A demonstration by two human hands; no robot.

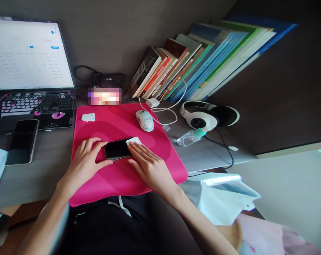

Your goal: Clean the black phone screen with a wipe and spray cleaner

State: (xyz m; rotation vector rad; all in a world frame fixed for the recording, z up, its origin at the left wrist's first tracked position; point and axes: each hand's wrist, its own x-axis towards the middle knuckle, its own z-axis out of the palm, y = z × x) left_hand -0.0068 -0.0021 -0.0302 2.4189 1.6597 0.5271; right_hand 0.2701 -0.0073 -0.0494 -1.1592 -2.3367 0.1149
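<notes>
Phone (115,150) lies crosswise; left hand (86,156) spread at left end, grip unclear; right hand (151,164), fingers together, on wipe (134,140) at right.

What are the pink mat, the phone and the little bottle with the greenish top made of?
Pink mat: soft rubber or cloth, perhaps; it looks matte, with a wavy front edge.
Phone: probably a glass front, since it's black and glossy.
Bottle: likely shiny plastic, maybe glass, because it's see-through.
</notes>
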